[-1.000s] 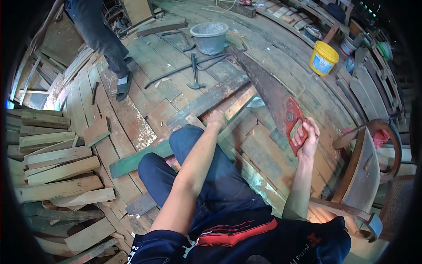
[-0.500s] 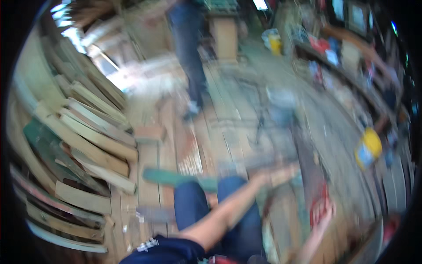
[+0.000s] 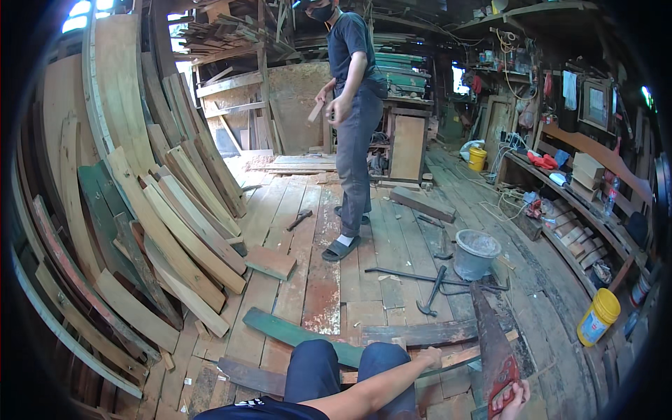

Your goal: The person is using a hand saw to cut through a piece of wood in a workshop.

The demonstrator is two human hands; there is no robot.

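My right hand is wrapped round the red handle of a handsaw. The saw's dark, rusty blade points away from me, toward a grey bucket. My left arm crosses over my knee, and my left hand is closed on a narrow wooden strip; its fingers are partly hidden. The strip lies low in front of my knees, running left to right, with the saw blade across its right part. Beyond it is a dark weathered plank. A green board reaches out to the left past my knees.
A person stands ahead holding a small wooden piece. Near the grey bucket lie a hammer and a crowbar. Boards lean at left. A yellow bucket stands right, below a cluttered bench.
The view has tilted up and steadied from a blur, so the standing person's upper body now shows. Both hands appear lower in the picture; the right still has the saw.
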